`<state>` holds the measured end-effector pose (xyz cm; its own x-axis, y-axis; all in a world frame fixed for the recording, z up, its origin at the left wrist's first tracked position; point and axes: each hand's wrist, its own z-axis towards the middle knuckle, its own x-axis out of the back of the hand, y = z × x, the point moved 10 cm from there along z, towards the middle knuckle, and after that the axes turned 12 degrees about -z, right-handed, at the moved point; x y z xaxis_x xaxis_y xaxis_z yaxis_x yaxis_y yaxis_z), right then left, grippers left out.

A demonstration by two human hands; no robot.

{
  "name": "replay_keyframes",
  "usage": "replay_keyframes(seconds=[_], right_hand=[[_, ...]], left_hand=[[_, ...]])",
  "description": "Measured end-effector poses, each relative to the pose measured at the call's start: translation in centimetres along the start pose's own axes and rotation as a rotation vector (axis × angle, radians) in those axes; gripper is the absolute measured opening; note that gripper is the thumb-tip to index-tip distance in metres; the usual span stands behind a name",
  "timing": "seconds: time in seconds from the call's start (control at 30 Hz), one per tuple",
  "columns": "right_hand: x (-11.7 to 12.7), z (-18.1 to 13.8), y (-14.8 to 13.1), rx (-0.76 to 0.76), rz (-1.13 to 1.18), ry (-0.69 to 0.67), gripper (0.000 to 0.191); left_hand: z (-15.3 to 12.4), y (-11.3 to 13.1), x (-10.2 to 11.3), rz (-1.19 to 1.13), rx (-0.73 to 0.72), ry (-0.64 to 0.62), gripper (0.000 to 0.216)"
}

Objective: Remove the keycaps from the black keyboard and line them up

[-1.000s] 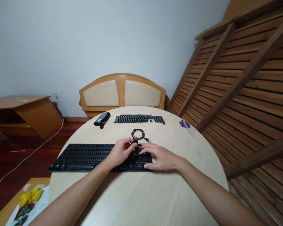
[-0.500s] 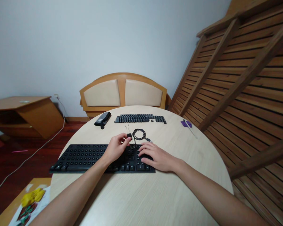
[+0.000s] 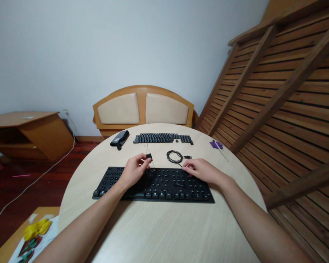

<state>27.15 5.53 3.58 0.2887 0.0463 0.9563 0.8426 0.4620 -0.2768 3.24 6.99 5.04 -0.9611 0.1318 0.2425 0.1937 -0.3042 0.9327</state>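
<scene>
My left hand (image 3: 135, 170) is closed around the black handle of a wire keycap puller (image 3: 149, 157). The puller's thin wire loops stick out above and below the fingers, over the middle of a black keyboard (image 3: 159, 184). Many keycaps are off this keyboard, leaving bare switch posts, while its front row still carries keys. My right hand (image 3: 200, 170) grips the keyboard's back edge toward the right, fingers and thumb curled together beside the cable. A coiled black USB cable (image 3: 174, 156) lies just behind the keyboard.
Removed keycaps (image 3: 161, 138) lie in rows at the table's far side, with a dark folded pouch (image 3: 120, 140) on their left. A purple item (image 3: 216, 144) and a thin brush-like stick (image 3: 222, 151) lie at right. Slatted wood (image 3: 285, 91) leans beside the round table (image 3: 164, 230).
The keyboard and its coiled cable have slid to the right. My right hand has moved right and back, from lying on the keys to the back edge. My left hand stays nearly still.
</scene>
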Motion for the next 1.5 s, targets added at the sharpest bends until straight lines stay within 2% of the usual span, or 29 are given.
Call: replay_keyframes(seconds=[0.07,0.2,0.3,0.33,0.4,0.5,0.6,0.67,0.87,1.27,1.37,1.43,1.5], right_hand=[[0.4,-0.4,2.5,-0.1,-0.074,-0.019,0.033],[2.2,-1.5,7.1,-0.33,-0.36,0.014,0.032],[3.1,-2.0,8.3,-0.427,-0.416,0.072,0.034],[3.1,-1.9,7.9,-0.402,-0.387,0.108,0.036],[2.5,-1.2,6.2,-0.26,-0.296,0.159,0.042],[-0.2,-0.2,3.8,-0.061,-0.214,0.093,0.055],[-2.6,0.2,4.4,-0.099,-0.24,-0.03,0.066],[-3.2,0.1,5.5,-0.165,-0.269,-0.061,0.073],[-2.5,0.1,7.7,-0.243,-0.31,-0.042,0.081],[-0.7,1.0,11.0,-0.272,-0.35,0.034,0.065],[-0.3,1.0,11.7,-0.268,-0.345,0.068,0.062],[0.2,0.9,11.4,-0.239,-0.343,0.129,0.058],[1.1,1.0,9.7,-0.171,-0.322,0.213,0.051]], left_hand=[[0.1,-0.3,0.0,0.005,0.008,-0.008,0.032],[0.3,-1.3,0.0,0.052,0.046,-0.03,0.033],[0.5,-1.9,0.1,0.045,0.066,-0.03,0.034],[0.6,-2.1,0.1,0.031,0.067,-0.028,0.035],[0.8,-2.4,0.2,0.001,0.073,-0.031,0.036],[1.0,-2.9,0.2,-0.027,0.078,-0.044,0.036],[1.1,-3.3,0.3,-0.033,0.087,-0.042,0.037],[1.1,-3.3,0.5,-0.032,0.092,-0.032,0.037],[0.8,-2.7,0.4,-0.012,0.099,-0.025,0.036],[1.9,-3.2,1.8,-0.067,0.037,0.01,0.042],[2.0,-3.0,1.8,-0.112,0.043,-0.021,0.043],[1.9,-2.4,1.6,-0.129,0.044,-0.057,0.043],[1.6,-1.6,1.3,-0.114,0.041,-0.096,0.041]])
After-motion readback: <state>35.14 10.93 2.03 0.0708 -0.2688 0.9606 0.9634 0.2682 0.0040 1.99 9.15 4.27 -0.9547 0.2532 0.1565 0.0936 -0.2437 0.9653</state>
